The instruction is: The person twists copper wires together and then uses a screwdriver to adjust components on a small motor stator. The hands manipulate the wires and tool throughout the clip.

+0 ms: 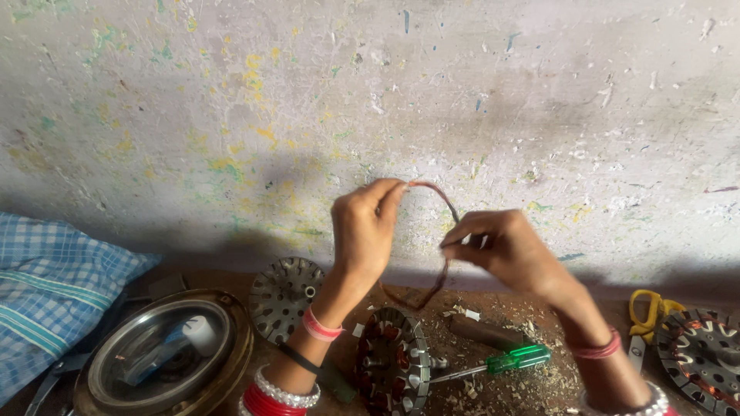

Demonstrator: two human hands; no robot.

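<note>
Nearest the camera, at the floor's front edge: a slotted motor stator (393,362) with copper windings stands on its rim, between the person's two forearms. A green-handled screwdriver (497,362) lies just right of it, tip toward the stator, among wood shavings. At the front left, a round metal cover (166,354) with a glass-like centre; a blue checked cloth (50,285) beside it at the left edge. A flat slotted disc (285,293) sits further back, near the wall. Right edge: a second wound stator (705,354), yellow-handled scissors (647,312) just left of it.

Above these, both hands are raised in front of the stained wall (370,92). Left hand (362,231): fingertips pinched shut on the top of a reddish-brown wire loop (439,231). Right hand (501,246): thumb and forefinger closed on the loop's right side. The loop arches between the hands and hangs down toward the floor, clear of the stator.
</note>
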